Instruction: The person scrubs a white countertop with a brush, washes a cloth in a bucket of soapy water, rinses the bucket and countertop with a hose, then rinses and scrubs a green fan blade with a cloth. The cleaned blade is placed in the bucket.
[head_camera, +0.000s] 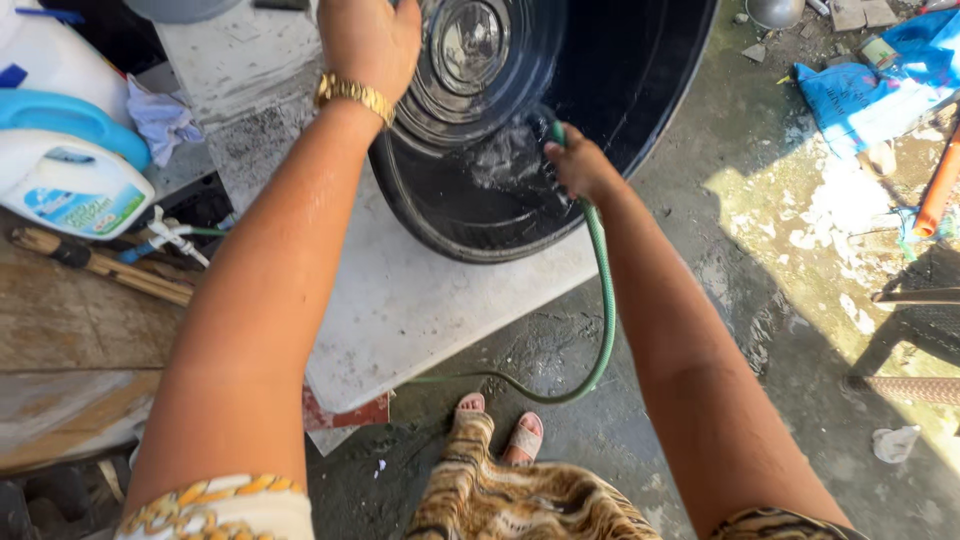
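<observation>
Water splashes against the inside of a large black tub (600, 90) tipped on its side at the top centre of the frame, where it rests on a pale grey slab serving as a worktop (420, 310). The right hand (577, 165), clenched around the end of a green hose (603, 270), aims the flow at the lower inner wall of the tub. From that hand the hose runs down along the forearm, curves near the person's sandalled feet at the bottom centre, and trails left under the slab's edge. The left hand (368, 40), at the top of the frame, grips the tub's rim from above, fingers curled over it; a gold watch (354, 95) sits on that wrist. Left of the slab, in the upper left of the frame, stand a white jug with a blue handle (70, 160) and a crumpled pale cloth (160, 120), with wooden sticks (100, 265) lying just below them on a weathered wooden surface. Wet concrete floor (720, 200) fills the right side, sunlit in patches. A blue plastic sheet (870, 85) lies in the upper right corner, an orange pipe (938, 190) just below it.
</observation>
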